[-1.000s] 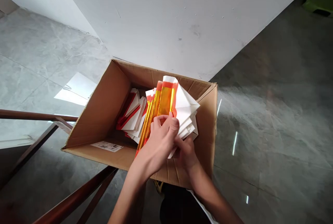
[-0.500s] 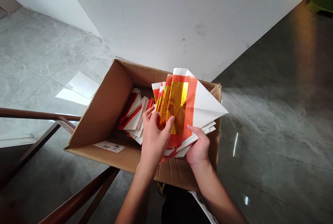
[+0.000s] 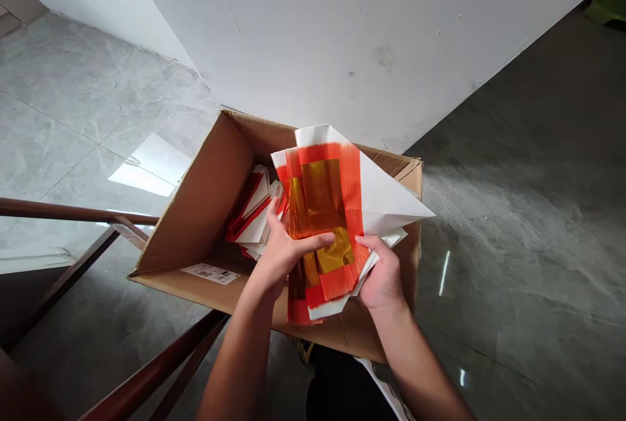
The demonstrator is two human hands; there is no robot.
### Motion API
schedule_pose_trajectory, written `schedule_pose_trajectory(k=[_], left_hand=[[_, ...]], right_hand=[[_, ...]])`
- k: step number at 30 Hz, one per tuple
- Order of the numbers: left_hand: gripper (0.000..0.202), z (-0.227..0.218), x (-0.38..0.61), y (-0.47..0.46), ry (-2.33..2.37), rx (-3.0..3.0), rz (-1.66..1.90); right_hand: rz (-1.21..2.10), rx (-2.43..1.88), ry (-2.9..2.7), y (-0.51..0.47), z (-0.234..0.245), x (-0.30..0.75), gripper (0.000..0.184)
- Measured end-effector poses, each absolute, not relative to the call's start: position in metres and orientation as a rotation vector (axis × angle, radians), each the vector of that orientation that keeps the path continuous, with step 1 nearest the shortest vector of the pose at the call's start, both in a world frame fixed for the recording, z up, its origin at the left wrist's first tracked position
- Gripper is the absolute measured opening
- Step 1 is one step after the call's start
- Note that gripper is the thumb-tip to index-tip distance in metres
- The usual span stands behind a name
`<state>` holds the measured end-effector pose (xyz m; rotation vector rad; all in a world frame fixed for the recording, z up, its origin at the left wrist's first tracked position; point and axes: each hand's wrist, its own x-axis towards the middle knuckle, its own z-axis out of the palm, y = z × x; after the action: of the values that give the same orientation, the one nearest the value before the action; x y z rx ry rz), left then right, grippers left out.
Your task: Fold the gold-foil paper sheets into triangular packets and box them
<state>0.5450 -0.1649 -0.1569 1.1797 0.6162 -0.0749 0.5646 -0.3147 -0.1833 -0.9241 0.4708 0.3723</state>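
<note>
Above an open cardboard box [image 3: 190, 199], a stack of folded joss papers [image 3: 328, 189], white with orange-red bands and gold foil squares, is held between both hands. My left hand [image 3: 281, 245] grips the left side of the stack, its thumb laid across the foil and its other fingers mostly hidden behind. My right hand [image 3: 384, 274] pinches the lower right edge, thumb on the front, fingers underneath. The top sheet ends in a white point at the right. More folded papers [image 3: 254, 212], white and red, lie in the box's left part.
The box stands on a grey tiled floor [image 3: 489, 264] against a white wall [image 3: 342, 30]. Dark wooden bars [image 3: 156, 362] of furniture are at the left and lower left. A shipping label [image 3: 210, 273] is on the box's near flap. My dark-clothed leg [image 3: 337, 385] is below it.
My left hand has moved slightly left and down, its thumb now stretched across the foil. The held papers have fanned toward the left and lower down. My right hand keeps its grip.
</note>
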Motion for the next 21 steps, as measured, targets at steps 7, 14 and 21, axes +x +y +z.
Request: schedule_pose_trajectory(k=[7,14,21], left_hand=[[0.047,-0.174,0.551,-0.155,0.486,0.900,-0.323],[0.035,-0.184,0.563,-0.148,0.548,0.740,-0.063],[0.037,-0.191,0.568,-0.150,0.612,0.547,0.016]], right_hand=[[0.382,-1.244,0.252,-0.337,-0.176,0.582,0.045],[0.460,-1.499,0.003,-0.357,-0.163,0.599,0.041],[0.688,-1.733,-0.100,-0.366,-0.173,0.600,0.032]])
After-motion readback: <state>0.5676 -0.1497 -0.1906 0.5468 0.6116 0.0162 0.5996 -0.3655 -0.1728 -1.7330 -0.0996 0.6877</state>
